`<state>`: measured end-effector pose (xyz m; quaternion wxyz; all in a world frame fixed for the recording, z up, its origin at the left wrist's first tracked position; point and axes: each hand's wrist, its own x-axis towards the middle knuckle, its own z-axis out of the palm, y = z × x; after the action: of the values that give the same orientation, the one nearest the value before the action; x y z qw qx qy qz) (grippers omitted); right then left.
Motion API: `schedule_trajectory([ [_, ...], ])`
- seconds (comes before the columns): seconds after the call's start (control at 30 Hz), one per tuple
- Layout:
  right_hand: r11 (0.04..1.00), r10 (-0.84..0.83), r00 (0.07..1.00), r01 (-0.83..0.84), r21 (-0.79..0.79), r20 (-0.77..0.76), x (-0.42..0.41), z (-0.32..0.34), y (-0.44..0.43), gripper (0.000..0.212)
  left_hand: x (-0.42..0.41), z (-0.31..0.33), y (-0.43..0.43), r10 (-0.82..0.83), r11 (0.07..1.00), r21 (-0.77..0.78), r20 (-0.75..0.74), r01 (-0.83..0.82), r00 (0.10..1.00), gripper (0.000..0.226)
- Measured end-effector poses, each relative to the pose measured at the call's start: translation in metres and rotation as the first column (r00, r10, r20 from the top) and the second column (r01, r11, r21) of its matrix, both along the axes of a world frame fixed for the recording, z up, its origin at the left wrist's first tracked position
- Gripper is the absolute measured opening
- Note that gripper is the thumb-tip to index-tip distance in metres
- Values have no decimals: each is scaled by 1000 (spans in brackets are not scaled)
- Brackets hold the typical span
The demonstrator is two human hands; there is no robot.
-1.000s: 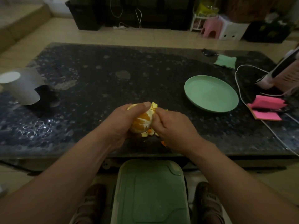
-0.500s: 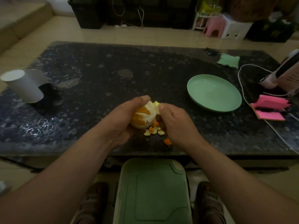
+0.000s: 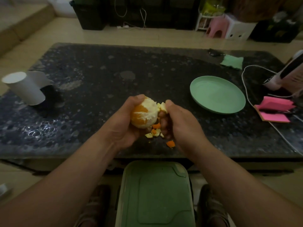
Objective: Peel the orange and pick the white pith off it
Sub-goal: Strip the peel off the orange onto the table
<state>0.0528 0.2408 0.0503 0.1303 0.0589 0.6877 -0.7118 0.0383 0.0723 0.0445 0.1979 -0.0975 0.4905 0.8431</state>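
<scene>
Orange [image 3: 144, 114] mostly peeled, white pith over top and right side. Cupped in left hand [image 3: 122, 128], fingers [image 3: 136, 98] curled round it, just above near-middle of counter [image 3: 98, 76]. Right hand [image 3: 180, 123] just beside orange on right, fingers [image 3: 164, 119] clenched on strip of peel [image 3: 161, 106] — cannot tell whether joined to fruit. Peel scraps [image 3: 155, 131] on counter beneath hands. Green plate [image 3: 218, 95] to right, well apart. White paper tube [image 3: 24, 89] at left edge — pink notes [image 3: 275, 112] at right edge.
</scene>
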Motion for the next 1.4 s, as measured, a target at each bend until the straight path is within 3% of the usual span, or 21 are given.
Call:
schedule_trajectory([
  [0.07,990,70,997,-66,128,-26,-2,3,7,51,-3,-2,-3,-12,993,-115,-35,8,999,45],
  [0.13,968,162,987,-155,198,-20,-4,5,11,43,-5,-4,-6,-52,979,-201,-87,34,995,45],
  [0.23,957,244,970,-243,160,12,-7,4,15,29,-6,-4,-9,-128,957,-277,-155,81,979,54],
  [0.3,948,270,963,-265,178,-4,-9,5,19,22,-7,-4,-12,-125,956,-285,-184,69,975,47],
  [0.43,960,253,966,-243,141,-58,-11,7,21,10,-8,-2,-12,-139,965,-248,-208,85,968,46],
  [0.6,976,159,986,-150,155,-45,-12,-3,14,10,-6,-9,-8,-165,941,-329,-239,80,957,40],
  [0.7,987,151,988,-151,56,9,-12,-5,14,10,-8,-10,-9,-145,948,-315,-270,55,952,44],
  [0.87,950,278,951,-250,-189,139,-15,1,22,9,-12,-6,-18,-221,931,-351,-320,102,921,63],
  [0.97,938,308,939,-272,-215,155,-12,4,22,7,-11,-3,-21,-300,911,-382,-351,157,887,62],
  [1.13,958,227,967,-200,-206,115,-10,-1,12,1,-8,-1,-16,-292,912,-391,-397,128,870,59],
  [1.4,924,229,965,-174,-341,127,-10,-7,9,22,-10,-2,-16,-231,952,-279,-373,129,899,54],
])
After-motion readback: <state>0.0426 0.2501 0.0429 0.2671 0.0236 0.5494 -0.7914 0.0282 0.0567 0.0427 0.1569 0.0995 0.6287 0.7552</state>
